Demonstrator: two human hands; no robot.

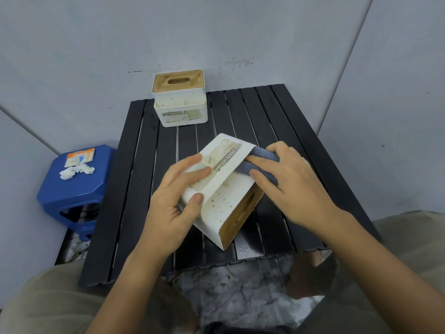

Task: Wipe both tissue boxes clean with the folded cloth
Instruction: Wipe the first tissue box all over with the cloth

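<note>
I count two tissue boxes, one far (180,98) and one near (222,189), one folded cloth (261,162), one blue stool (72,189) left, and one packet (80,157) on it.

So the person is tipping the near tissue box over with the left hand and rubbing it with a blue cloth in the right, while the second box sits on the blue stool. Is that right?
Not quite. The second tissue box stands upright on the black slatted table, at its far edge, not on the blue stool. The head view shows it. The rest holds: the left hand grips the tilted near box and the right hand presses the blue cloth on it.
</note>
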